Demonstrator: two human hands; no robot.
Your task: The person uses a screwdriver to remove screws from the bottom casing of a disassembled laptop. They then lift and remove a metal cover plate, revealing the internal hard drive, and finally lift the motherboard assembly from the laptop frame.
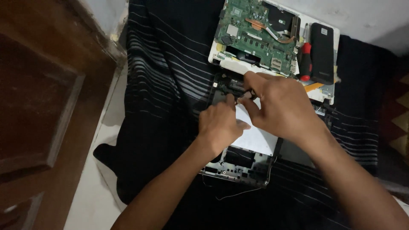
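Pinching small dark part [250,94] between right hand [279,108] fingertips, over opened laptop base [238,164]. Left hand [219,125] curled beside it, forefinger touching same spot. Part nearer right hand, long axis unclear. Green circuit board [255,36], red-handled screwdriver [305,59] beyond hands.

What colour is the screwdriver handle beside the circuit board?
The screwdriver has a red and black handle, seen in the head view, right of the green circuit board.

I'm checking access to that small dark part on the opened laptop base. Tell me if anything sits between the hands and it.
Nothing visible does. The right hand already pinches the small dark part at its fingertips, and the left hand touches beside it. The green circuit board and red-handled screwdriver lie farther up, clear of both hands.
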